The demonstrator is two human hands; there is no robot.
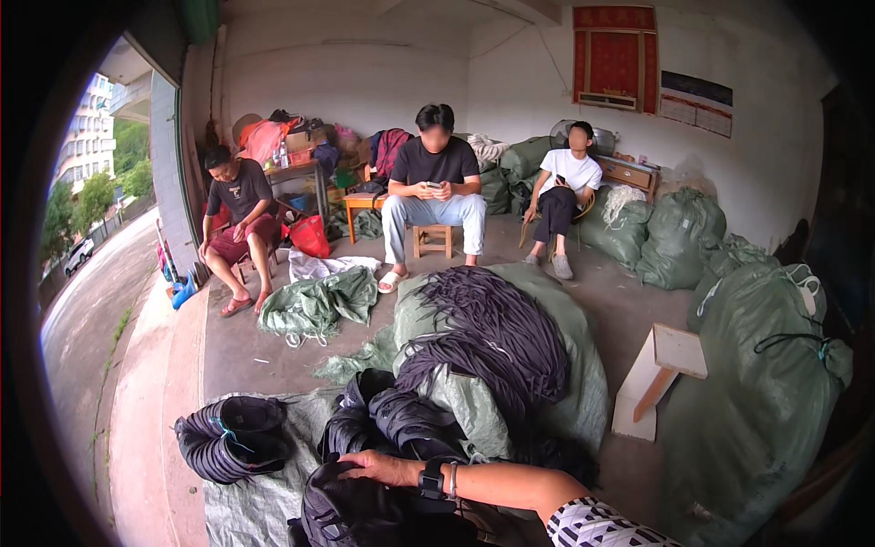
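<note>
My right hand point(381, 469) reaches in from the lower right, a dark watch and a bracelet on its wrist. Its fingers are closed on the upper edge of a dark fabric piece point(342, 510) with a ribbed or strapped side, whose kind I cannot make out. My left hand is out of sight. Just beyond lie stacked dark curved pieces point(415, 421) of similar cloth. A bundle of nested dark pieces point(228, 439), tied with light blue string, stands to the left on a pale green woven sheet point(246, 506).
A heap of dark purple strips point(497, 333) lies on a green woven sack ahead. Large stuffed green sacks point(756, 392) and a white wooden stand point(652, 383) are at the right. Three seated people point(433, 182) sit farther back. The paved road point(82, 337) runs outside, left.
</note>
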